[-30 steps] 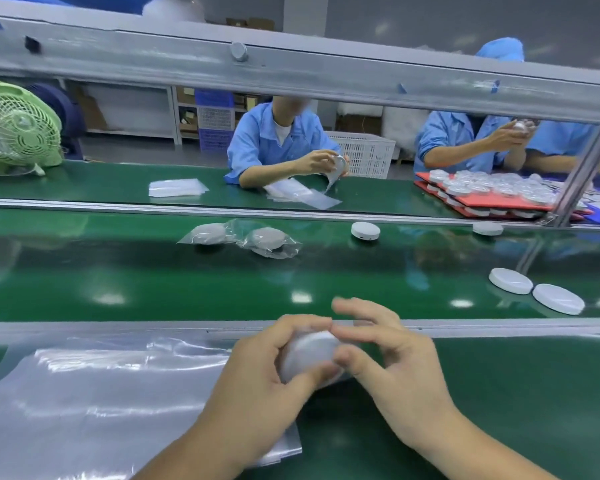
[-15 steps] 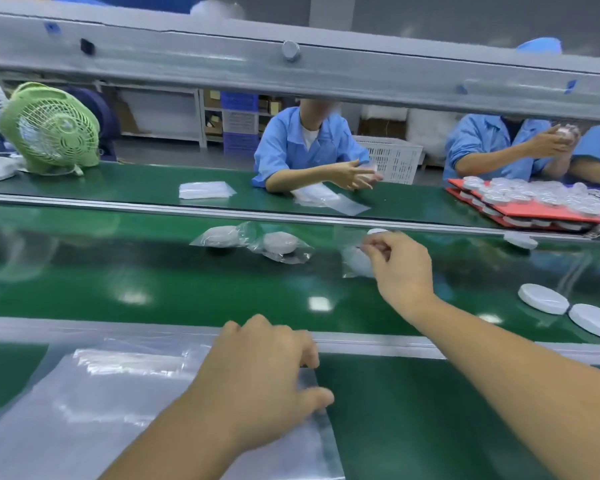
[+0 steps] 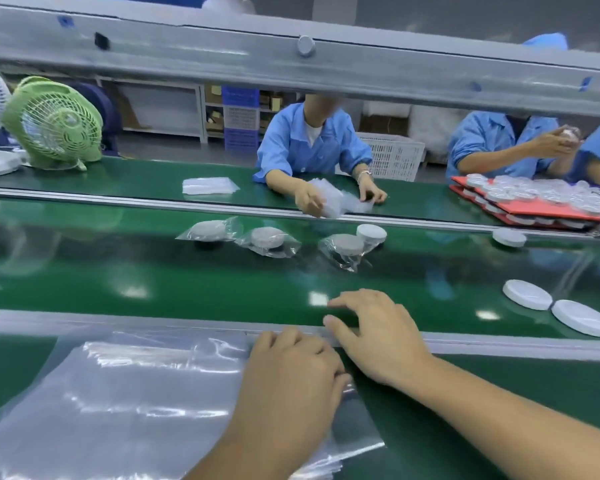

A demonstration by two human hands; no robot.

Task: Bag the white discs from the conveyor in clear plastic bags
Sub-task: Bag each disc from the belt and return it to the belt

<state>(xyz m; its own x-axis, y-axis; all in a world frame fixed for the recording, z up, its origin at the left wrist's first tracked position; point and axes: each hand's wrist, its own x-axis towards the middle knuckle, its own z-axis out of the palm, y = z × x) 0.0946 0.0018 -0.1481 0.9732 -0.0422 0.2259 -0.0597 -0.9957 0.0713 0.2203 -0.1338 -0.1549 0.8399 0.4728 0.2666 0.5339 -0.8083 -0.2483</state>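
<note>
A stack of clear plastic bags [image 3: 125, 393] lies on the near green bench. My left hand [image 3: 291, 379] rests on its right edge, fingers curled down onto the top bag. My right hand [image 3: 378, 336] hovers over the near rail with spread fingers and holds nothing. On the conveyor belt [image 3: 222, 285] lie three bagged discs: one on the left [image 3: 208, 230], one in the middle [image 3: 267, 237], one on the right [image 3: 343, 245]. A bare white disc [image 3: 371, 233] touches the right one. Two more bare discs [image 3: 527, 294] [image 3: 581, 317] sit at the right.
Another bare disc [image 3: 509, 237] sits by the far rail. Across the belt, workers in blue handle bags [image 3: 210, 185]. A red tray [image 3: 534, 211] of bagged discs stands far right, a green fan [image 3: 54, 123] far left. A metal beam [image 3: 291, 60] crosses overhead.
My right hand carried the bagged disc out onto the belt, let it go beside a bare disc, and drew back to the near rail. My left hand dropped onto the bag stack and stayed.
</note>
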